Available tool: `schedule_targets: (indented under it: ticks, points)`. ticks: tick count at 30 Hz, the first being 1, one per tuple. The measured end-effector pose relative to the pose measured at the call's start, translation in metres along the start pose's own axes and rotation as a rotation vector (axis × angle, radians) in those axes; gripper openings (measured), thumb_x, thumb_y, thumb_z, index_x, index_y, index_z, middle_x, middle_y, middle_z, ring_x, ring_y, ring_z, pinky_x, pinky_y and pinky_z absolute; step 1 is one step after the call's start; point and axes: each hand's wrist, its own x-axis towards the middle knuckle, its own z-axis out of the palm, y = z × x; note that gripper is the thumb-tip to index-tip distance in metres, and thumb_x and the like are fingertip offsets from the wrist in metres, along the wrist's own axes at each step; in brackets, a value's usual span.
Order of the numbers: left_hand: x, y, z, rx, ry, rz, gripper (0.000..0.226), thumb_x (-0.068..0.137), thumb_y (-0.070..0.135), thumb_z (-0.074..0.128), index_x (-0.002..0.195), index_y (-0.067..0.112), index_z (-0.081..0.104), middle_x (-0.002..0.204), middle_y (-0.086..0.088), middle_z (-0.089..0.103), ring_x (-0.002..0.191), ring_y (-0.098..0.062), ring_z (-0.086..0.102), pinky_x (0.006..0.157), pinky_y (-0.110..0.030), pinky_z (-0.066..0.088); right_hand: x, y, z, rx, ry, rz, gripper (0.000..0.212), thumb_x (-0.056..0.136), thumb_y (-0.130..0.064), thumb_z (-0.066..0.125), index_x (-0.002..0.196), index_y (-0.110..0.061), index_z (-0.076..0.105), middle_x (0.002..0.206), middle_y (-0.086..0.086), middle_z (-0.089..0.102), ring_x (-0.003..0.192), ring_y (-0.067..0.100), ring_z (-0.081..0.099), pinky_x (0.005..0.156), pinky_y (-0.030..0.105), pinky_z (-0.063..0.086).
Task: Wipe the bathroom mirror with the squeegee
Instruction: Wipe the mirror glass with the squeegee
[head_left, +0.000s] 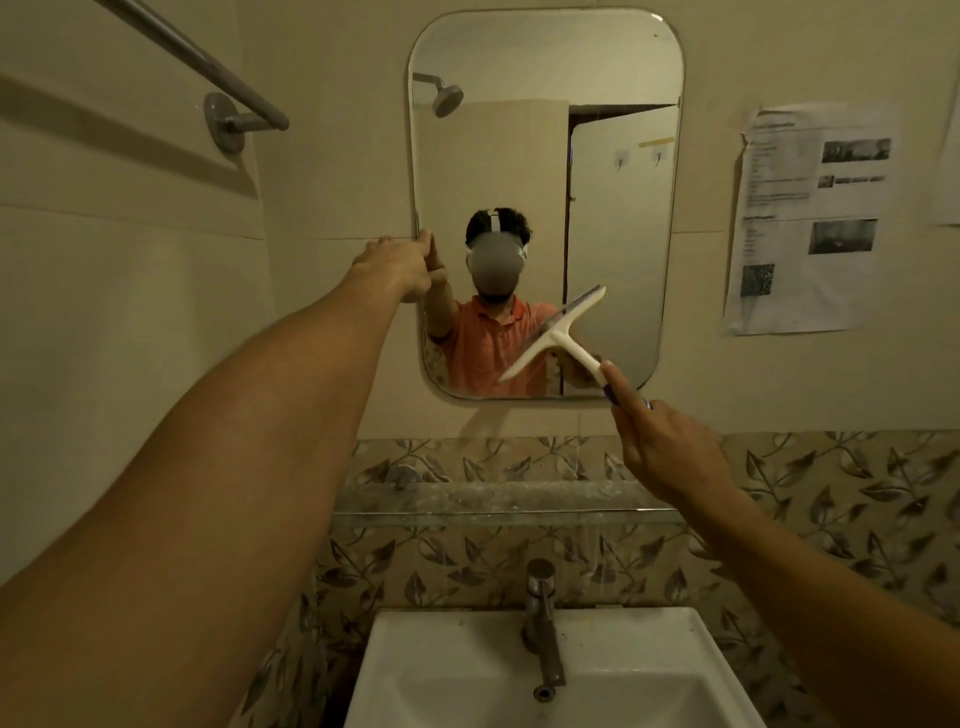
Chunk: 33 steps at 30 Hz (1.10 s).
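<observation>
A tall mirror (545, 156) with rounded corners hangs on the wall straight ahead. My left hand (397, 265) reaches out and grips its left edge at mid height. My right hand (660, 447) holds the handle of a white squeegee (558, 332), index finger stretched along the handle. The squeegee's blade lies tilted against the lower right part of the glass, its upper end to the right. The mirror reflects a person in an orange shirt and both arms.
A glass shelf (498, 504) runs under the mirror. Below it are a white sink (550, 670) and a metal tap (543, 623). A towel rail (208, 62) is at the upper left, and paper sheets (810, 218) are stuck to the wall on the right.
</observation>
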Motion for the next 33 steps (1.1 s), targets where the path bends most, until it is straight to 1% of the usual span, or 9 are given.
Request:
schedule_targets:
  ticks: [2, 4, 10, 12, 14, 18, 25, 29, 33]
  points:
    - [0.001, 0.0, -0.002, 0.003, -0.01, 0.006, 0.074, 0.102, 0.024, 0.048, 0.16, 0.034, 0.003, 0.16, -0.023, 0.02, 0.147, -0.04, 0.021, 0.116, -0.052, 0.025, 0.015, -0.007, -0.013, 0.073, 0.051, 0.028, 0.064, 0.109, -0.041, 0.029, 0.16, -0.042, -0.009, 0.064, 0.0, 0.044, 0.046, 0.018, 0.047, 0.044, 0.039, 0.052]
    - [0.003, -0.001, -0.004, 0.01, -0.025, 0.011, 0.075, 0.101, 0.022, 0.049, 0.159, 0.034, 0.003, 0.159, -0.023, 0.022, 0.146, -0.04, 0.022, 0.116, -0.052, 0.027, 0.033, -0.019, -0.029, 0.13, 0.085, 0.052, 0.062, 0.109, -0.039, 0.029, 0.16, -0.041, -0.007, 0.063, 0.0, 0.046, 0.048, 0.019, 0.048, 0.046, 0.04, 0.052]
    - [0.003, -0.004, -0.007, 0.009, -0.026, 0.023, 0.076, 0.1, 0.017, 0.048, 0.159, 0.034, 0.005, 0.159, -0.021, 0.024, 0.146, -0.04, 0.022, 0.116, -0.052, 0.028, 0.082, -0.055, -0.063, 0.199, 0.135, 0.125, 0.06, 0.11, -0.04, 0.027, 0.162, -0.037, -0.002, 0.067, 0.004, 0.049, 0.054, 0.018, 0.048, 0.05, 0.033, 0.043]
    - [0.002, -0.004, -0.006, 0.0, -0.02, 0.017, 0.076, 0.1, 0.016, 0.048, 0.159, 0.035, 0.004, 0.161, -0.022, 0.019, 0.147, -0.04, 0.019, 0.117, -0.053, 0.027, 0.09, -0.061, -0.064, 0.208, 0.133, 0.155, 0.059, 0.11, -0.04, 0.026, 0.163, -0.036, -0.002, 0.067, 0.003, 0.048, 0.055, 0.016, 0.046, 0.05, 0.031, 0.04]
    - [0.001, -0.003, -0.003, -0.009, -0.013, 0.01, 0.077, 0.1, 0.016, 0.049, 0.159, 0.036, 0.002, 0.162, -0.023, 0.013, 0.149, -0.04, 0.015, 0.116, -0.054, 0.026, 0.092, -0.067, -0.06, 0.207, 0.096, 0.197, 0.059, 0.111, -0.041, 0.026, 0.162, -0.037, -0.003, 0.068, 0.004, 0.049, 0.056, 0.017, 0.049, 0.052, 0.032, 0.043]
    - [0.002, -0.001, 0.001, -0.011, 0.004, 0.002, 0.078, 0.101, 0.02, 0.049, 0.159, 0.037, 0.0, 0.163, -0.022, 0.007, 0.15, -0.041, 0.011, 0.117, -0.056, 0.025, 0.081, -0.068, -0.041, 0.181, 0.065, 0.241, 0.063, 0.11, -0.038, 0.028, 0.16, -0.04, -0.011, 0.071, 0.007, 0.053, 0.058, 0.021, 0.054, 0.055, 0.039, 0.053]
    - [0.001, -0.002, 0.004, -0.012, 0.009, 0.007, 0.076, 0.101, 0.029, 0.05, 0.16, 0.035, 0.001, 0.161, -0.024, 0.014, 0.147, -0.042, 0.019, 0.116, -0.055, 0.027, 0.046, -0.069, -0.005, 0.198, 0.04, 0.305, 0.067, 0.11, -0.036, 0.027, 0.156, -0.042, -0.021, 0.069, 0.006, 0.054, 0.055, 0.021, 0.053, 0.052, 0.039, 0.055]
    - [-0.002, -0.001, 0.006, -0.015, 0.023, -0.004, 0.077, 0.1, 0.027, 0.05, 0.16, 0.035, 0.002, 0.161, -0.023, 0.013, 0.146, -0.041, 0.019, 0.115, -0.055, 0.027, 0.024, -0.071, 0.014, 0.243, 0.038, 0.328, 0.074, 0.111, -0.036, 0.029, 0.146, -0.05, -0.034, 0.068, 0.005, 0.054, 0.055, 0.022, 0.056, 0.055, 0.043, 0.057]
    - [-0.005, 0.0, 0.007, -0.012, 0.027, 0.006, 0.077, 0.101, 0.026, 0.05, 0.159, 0.036, 0.001, 0.162, -0.022, 0.01, 0.147, -0.04, 0.018, 0.114, -0.055, 0.027, 0.0, -0.071, 0.03, 0.271, 0.015, 0.361, 0.068, 0.11, -0.038, 0.028, 0.155, -0.045, -0.022, 0.067, 0.006, 0.057, 0.053, 0.022, 0.055, 0.053, 0.043, 0.056]
